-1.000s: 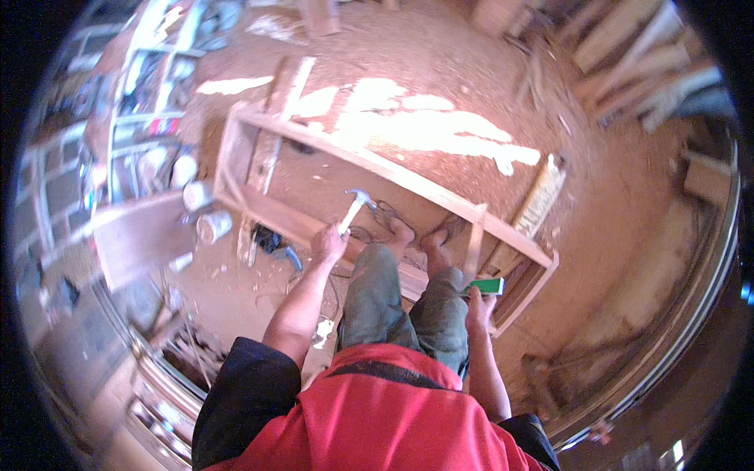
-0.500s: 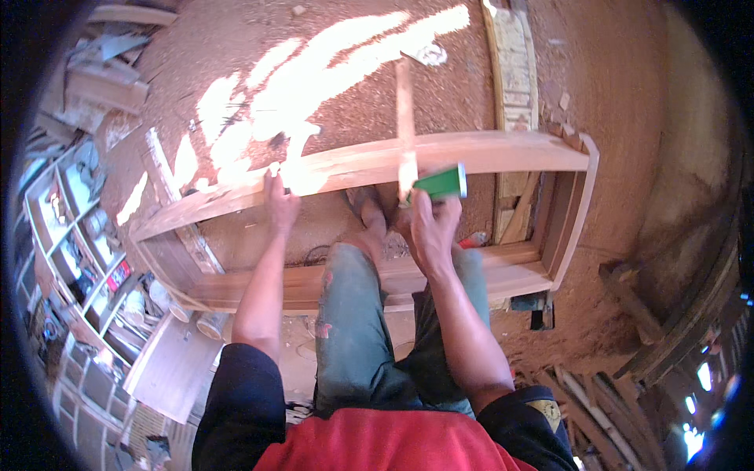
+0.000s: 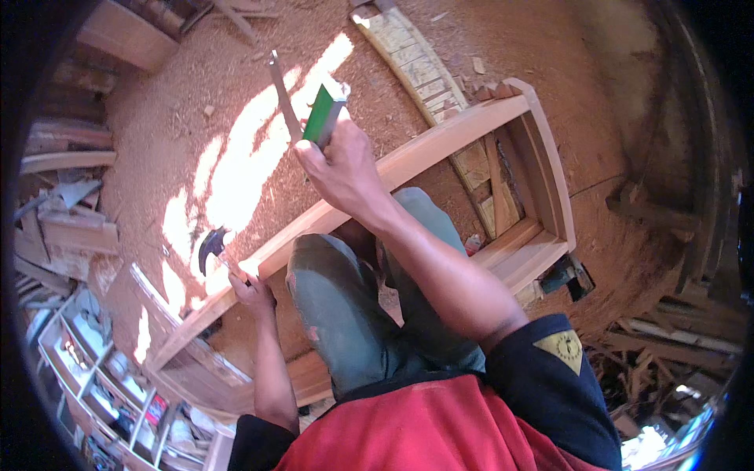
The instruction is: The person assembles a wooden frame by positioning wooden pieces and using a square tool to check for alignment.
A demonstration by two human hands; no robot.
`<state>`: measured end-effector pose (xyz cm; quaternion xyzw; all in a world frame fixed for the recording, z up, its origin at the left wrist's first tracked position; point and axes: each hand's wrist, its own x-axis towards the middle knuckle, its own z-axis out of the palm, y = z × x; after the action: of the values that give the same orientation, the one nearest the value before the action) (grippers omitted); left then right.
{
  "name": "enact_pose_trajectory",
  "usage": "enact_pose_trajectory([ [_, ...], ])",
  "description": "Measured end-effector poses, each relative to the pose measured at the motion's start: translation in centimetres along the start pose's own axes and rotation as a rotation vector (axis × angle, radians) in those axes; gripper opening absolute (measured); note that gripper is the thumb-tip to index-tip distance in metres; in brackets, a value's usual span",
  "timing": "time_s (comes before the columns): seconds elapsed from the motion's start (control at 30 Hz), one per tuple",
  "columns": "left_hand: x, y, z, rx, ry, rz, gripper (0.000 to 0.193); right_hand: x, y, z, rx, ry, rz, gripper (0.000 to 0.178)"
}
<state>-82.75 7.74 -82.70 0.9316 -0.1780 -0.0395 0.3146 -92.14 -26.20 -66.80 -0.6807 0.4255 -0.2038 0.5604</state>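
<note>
My left hand (image 3: 253,289) is closed round the wooden handle of a claw hammer (image 3: 212,246) with a dark head. It rests by the near side of a long wooden frame (image 3: 314,224), whose top rail crosses in front of my knees. My right hand (image 3: 345,161) is raised over the far side of that rail, closed on a green block (image 3: 319,116) with a pale end. A long narrow bar (image 3: 283,96) also sticks out from this hand. Whether bar and block are one piece, I cannot tell.
Sawdust covers the ground (image 3: 259,169), with bright sun patches. A pale plank (image 3: 412,63) lies beyond the frame and under its right part. A compartmented shelf (image 3: 102,377) full of odds and ends stands at lower left. Scrap wood (image 3: 71,235) is piled at left.
My right hand has swung up and left with the green block and bar, from inside the frame to beyond its rail. My left hand has moved lower left; the view has turned.
</note>
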Motion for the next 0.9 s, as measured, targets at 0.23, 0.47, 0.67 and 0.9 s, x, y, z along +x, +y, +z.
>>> enact_pose_trajectory([
  [0.23,-0.1,1.8,0.3,0.011,0.021,0.049,0.037,-1.5,0.3,-0.8,0.036,0.094,-0.208,0.035],
  [0.47,-3.8,1.6,-1.7,-0.101,0.158,0.203,0.048,-3.6,4.0,-3.8,0.156,0.232,-0.227,0.024],
  [0.67,-18.0,-4.2,-2.4,-0.151,0.130,-0.006,0.048,-6.8,5.4,-7.5,0.301,0.416,-0.356,0.020],
  [0.9,-28.6,-12.9,2.1,0.008,-0.468,-0.294,0.045,-16.9,5.9,-14.7,0.589,0.324,-0.461,0.025],
])
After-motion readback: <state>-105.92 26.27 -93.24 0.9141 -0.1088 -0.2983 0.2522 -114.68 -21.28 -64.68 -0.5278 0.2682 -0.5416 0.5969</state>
